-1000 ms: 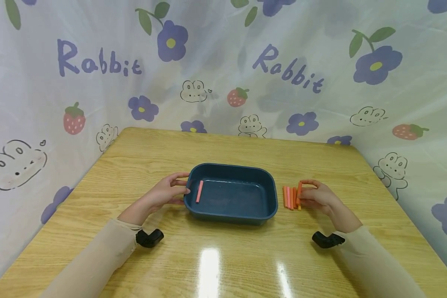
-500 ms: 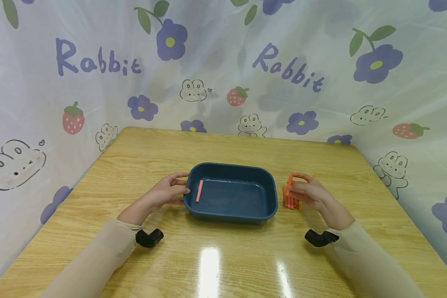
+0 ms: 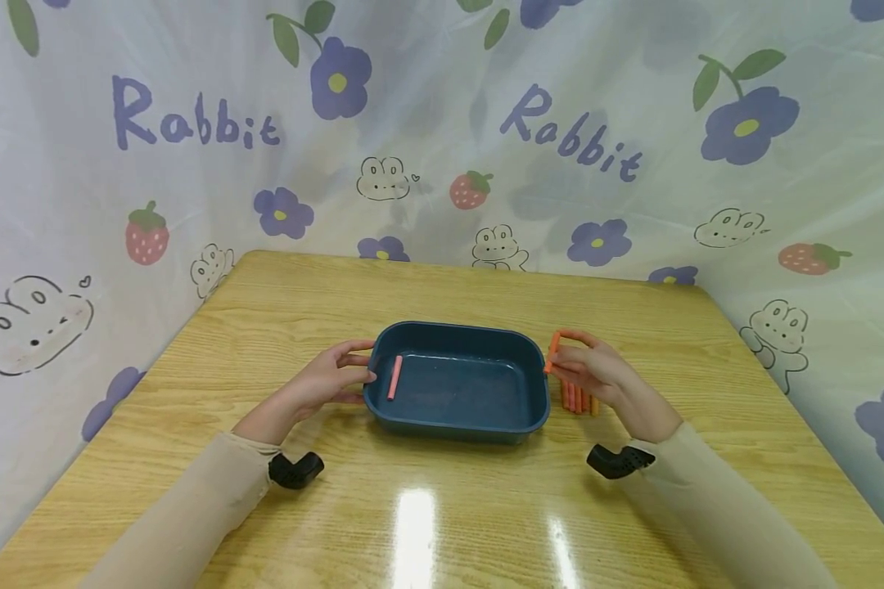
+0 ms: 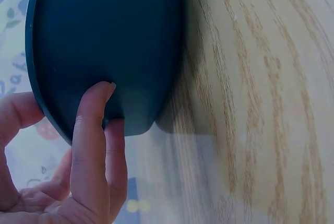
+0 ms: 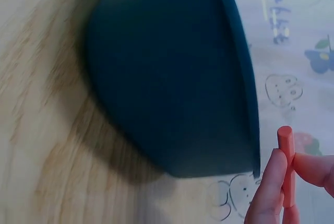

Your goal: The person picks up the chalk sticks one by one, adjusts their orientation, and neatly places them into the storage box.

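Note:
A dark blue rectangular bin (image 3: 457,425) stands on the table, a pink stick of chalk (image 3: 394,378) lying inside near its left end. My left hand (image 3: 331,376) touches that end from outside; in the left wrist view its fingers (image 4: 91,145) rest nearly straight against the outer wall. Thumb and fingers of my right hand (image 3: 597,368) pinch an orange stick of chalk (image 3: 552,352), held up at the bin's right rim. The right wrist view shows this orange chalk (image 5: 286,140) upright beside the rim. Below the right hand lie several pink, orange and yellow chalk sticks (image 3: 576,398), partly hidden.
The wooden table (image 3: 324,523) extends around the bin. A white printed curtain (image 3: 442,106) hangs behind and at the sides. Black curved pieces sit at the left wrist (image 3: 295,470) and the right wrist (image 3: 620,460).
My right hand has lifted the orange chalk from the row on the table and carried it left and up to the bin's right rim. The left hand and bin have stayed still.

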### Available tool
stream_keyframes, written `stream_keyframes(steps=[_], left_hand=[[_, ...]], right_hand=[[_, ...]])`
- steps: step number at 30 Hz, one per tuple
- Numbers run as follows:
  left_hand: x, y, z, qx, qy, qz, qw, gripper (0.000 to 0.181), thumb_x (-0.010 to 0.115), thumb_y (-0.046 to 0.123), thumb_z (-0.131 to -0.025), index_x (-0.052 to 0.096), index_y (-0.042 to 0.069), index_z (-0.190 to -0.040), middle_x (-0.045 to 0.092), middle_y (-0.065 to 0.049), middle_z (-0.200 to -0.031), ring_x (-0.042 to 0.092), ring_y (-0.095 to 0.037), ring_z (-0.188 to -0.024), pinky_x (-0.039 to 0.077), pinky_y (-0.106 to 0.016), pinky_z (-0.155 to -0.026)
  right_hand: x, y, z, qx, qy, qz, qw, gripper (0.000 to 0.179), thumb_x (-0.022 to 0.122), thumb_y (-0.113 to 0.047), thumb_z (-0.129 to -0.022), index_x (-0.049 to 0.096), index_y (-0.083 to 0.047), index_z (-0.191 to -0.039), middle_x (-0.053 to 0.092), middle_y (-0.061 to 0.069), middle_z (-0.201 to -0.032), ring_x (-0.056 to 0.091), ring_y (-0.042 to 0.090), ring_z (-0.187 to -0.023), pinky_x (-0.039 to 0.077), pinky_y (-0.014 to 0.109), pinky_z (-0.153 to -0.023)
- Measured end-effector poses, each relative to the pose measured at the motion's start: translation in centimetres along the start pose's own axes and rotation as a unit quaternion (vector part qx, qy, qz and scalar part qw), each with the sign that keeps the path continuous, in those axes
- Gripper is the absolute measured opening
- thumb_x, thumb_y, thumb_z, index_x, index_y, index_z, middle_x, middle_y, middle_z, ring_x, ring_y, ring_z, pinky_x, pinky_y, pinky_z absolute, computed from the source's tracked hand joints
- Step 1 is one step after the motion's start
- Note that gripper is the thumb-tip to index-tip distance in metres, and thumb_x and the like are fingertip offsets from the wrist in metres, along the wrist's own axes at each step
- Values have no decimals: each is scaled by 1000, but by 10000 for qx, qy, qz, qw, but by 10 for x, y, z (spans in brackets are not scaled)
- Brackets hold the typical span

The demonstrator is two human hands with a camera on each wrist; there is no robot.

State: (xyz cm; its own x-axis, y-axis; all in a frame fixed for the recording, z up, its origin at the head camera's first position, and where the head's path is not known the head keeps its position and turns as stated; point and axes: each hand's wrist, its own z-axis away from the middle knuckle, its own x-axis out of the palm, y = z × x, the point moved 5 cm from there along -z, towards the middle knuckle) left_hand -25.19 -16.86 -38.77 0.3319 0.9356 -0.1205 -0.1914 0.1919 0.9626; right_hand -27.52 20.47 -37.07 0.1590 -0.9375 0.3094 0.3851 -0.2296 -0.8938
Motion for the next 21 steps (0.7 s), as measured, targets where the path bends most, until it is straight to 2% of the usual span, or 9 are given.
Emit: stream_keyframes(steps=[6,9,21], left_hand=[[1,1,1,20,-33,-6,10000,61,56,4,-91,28,4,-144,37,-28,-134,58,-34,-102,54,-43,-77],[1,2,1,18,-29,-5,10000,60,56,4,-90,29,5,-144,37,-28,-134,58,-35,-103,54,-42,-76],[0,0,1,-40,14,-57,10000,61,56,4,-91,28,6,-145,37,-27,-134,59,-33,-101,54,-43,-77]], right_hand=[[14,-4,-5,-31,-116,-13,9999,65,49,9,-90,15,-2,-145,61,8,-95,66,18,-81,54,29,-79],[21,-5,-7,-39,-155,35,9999,67,49,10,-90,14,-1,-146,57,11,-102,65,18,-82,53,29,-81],[50,-7,-16,56,-242,219,9995,63,46,9,-92,17,-4,-146,31,29,-136,64,19,-85,51,32,-86]])
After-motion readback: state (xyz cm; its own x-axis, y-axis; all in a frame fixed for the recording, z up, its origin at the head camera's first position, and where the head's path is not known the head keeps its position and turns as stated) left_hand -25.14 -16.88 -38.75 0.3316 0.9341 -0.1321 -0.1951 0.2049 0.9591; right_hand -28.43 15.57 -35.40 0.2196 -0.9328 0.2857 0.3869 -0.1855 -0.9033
